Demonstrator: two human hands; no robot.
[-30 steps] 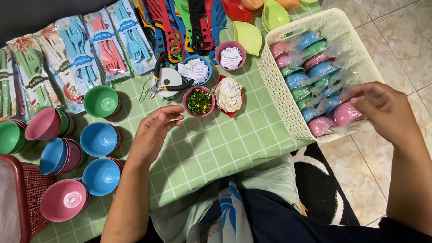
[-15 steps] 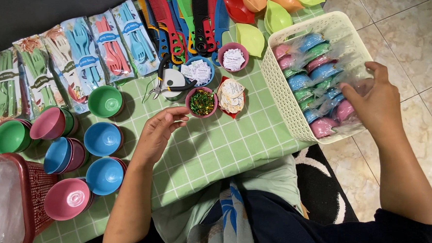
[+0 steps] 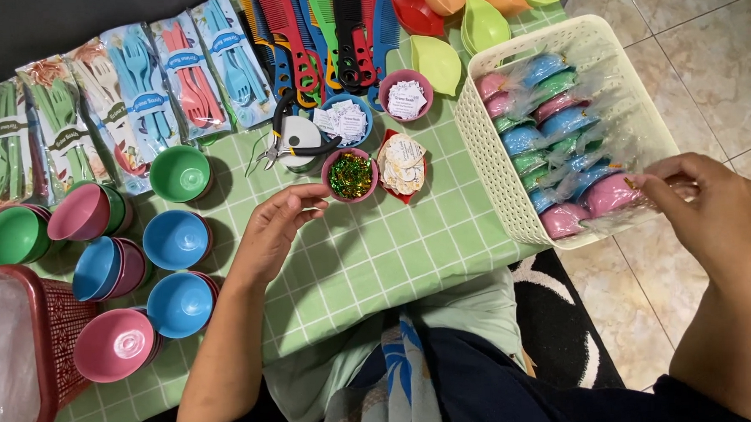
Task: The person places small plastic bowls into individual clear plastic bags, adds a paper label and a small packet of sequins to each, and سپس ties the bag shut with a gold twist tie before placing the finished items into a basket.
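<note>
A person's right hand (image 3: 703, 209) pinches the top of a clear-wrapped pink bowl (image 3: 611, 194) between thumb and fingertips, the packet lying at the near end of a cream plastic basket (image 3: 484, 156) filled with similar wrapped bowls. The left hand (image 3: 277, 228) rests on the green checked tablecloth (image 3: 369, 262), fingers loosely curled and holding nothing, its fingertips just beside a small pink dish of glittering ties (image 3: 350, 175). Loose blue and pink bowls (image 3: 177, 239) stand to the left.
</note>
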